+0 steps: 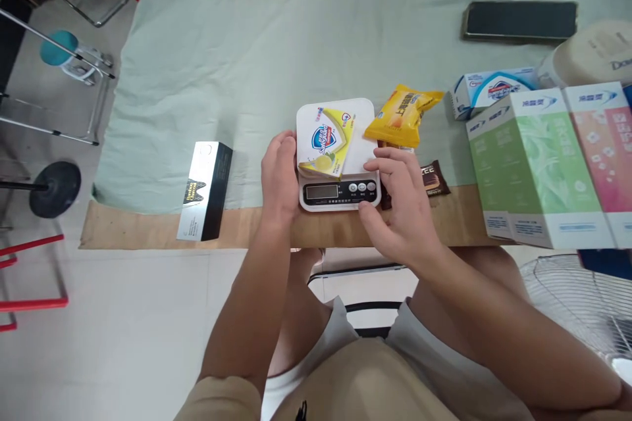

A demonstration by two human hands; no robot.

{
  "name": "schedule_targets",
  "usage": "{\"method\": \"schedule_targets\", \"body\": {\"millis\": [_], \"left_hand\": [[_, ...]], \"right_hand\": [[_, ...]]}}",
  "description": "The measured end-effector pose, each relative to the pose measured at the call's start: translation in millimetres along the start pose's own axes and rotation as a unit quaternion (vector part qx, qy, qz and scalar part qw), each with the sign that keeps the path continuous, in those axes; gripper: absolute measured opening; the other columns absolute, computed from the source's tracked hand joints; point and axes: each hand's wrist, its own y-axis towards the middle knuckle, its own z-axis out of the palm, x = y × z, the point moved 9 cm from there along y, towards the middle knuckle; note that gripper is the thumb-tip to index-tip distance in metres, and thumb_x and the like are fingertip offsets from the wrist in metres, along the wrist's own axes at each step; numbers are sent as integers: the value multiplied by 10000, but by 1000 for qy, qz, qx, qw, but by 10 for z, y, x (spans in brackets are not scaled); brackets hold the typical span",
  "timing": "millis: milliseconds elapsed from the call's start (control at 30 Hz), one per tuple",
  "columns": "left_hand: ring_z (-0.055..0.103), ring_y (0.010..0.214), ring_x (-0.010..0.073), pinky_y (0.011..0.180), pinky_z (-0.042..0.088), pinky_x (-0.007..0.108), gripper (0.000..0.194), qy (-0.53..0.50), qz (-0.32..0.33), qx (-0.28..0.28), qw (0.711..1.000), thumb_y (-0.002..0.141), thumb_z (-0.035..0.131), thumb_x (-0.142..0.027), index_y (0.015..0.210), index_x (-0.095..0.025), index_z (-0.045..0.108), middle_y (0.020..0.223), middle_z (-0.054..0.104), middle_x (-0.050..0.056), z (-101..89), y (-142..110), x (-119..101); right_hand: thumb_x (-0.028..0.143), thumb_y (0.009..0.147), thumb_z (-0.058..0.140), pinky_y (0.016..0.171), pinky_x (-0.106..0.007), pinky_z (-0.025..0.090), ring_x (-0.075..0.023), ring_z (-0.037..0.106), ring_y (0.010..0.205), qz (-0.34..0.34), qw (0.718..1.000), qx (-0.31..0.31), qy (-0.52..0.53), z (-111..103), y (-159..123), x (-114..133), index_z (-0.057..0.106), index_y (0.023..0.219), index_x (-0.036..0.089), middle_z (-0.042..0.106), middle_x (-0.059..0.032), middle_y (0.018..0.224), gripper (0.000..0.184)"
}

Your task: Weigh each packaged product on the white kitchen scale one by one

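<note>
A white kitchen scale with a dark button panel lies near the table's front edge. On its platform rests a yellow and white Safeguard soap box, slightly turned. My left hand is set on its side against the scale's left edge, fingers loosely bent and holding nothing. My right hand hovers over the scale's right edge, fingers apart, its thumb close to the buttons. Beyond those fingers sits a yellow snack packet, partly over the scale's right corner. A brown wrapped snack is partly hidden behind the hand.
A black and silver box stands left on the table. To the right are green and white cartons, a pink carton, a blue and white soap box, a lidded tub and a phone.
</note>
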Motion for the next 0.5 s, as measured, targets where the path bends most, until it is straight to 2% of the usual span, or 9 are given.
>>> {"method": "schedule_targets", "body": {"millis": [67,167,233,300,400,500], "left_hand": [[675,1314,261,979,625,346,467,-13,-7,-16,1000,1013,424,-633,1179,-251,633,1406,687,77,-55,-35,-29],[713,1192,237,939,621,349,311,-4,-13,-73,997,996,471,-486,1073,-246,654,1244,744,63,-215,-105,-67],[709,1138,234,953,601,376,274,58,34,-122,990,985,474,-448,1027,-247,656,1151,753,61,-338,-169,-171],[683,1155,249,1012,565,412,265,141,126,-152,970,960,512,-446,1055,-242,652,1157,740,75,-390,-259,-349],[643,1201,286,1064,523,449,400,218,241,-139,935,875,632,-444,1201,-213,621,1244,697,122,-317,-402,-539],[636,1184,309,1041,526,464,576,262,252,-100,926,800,724,-438,1302,-198,576,1258,686,135,-220,-446,-538]], "right_hand": [[202,830,570,1073,-530,559,-296,566,1317,-4,1000,2,11,16,10,17,528,1235,215,555,-168,1316,408],[188,817,567,1039,-510,581,-294,559,1326,2,999,23,44,78,16,25,522,1247,225,534,-160,1324,433],[153,794,552,1035,-493,582,-285,554,1335,6,997,42,68,134,15,39,524,1240,227,529,-154,1323,453],[125,767,534,1041,-484,567,-272,568,1309,6,996,49,71,176,17,63,534,1211,227,547,-142,1302,455],[108,769,522,1023,-476,547,-258,607,1230,9,998,38,46,211,29,83,553,1160,231,591,-124,1257,411],[94,777,524,1026,-477,534,-260,622,1200,12,999,27,40,247,49,82,562,1148,232,614,-115,1232,397]]}}
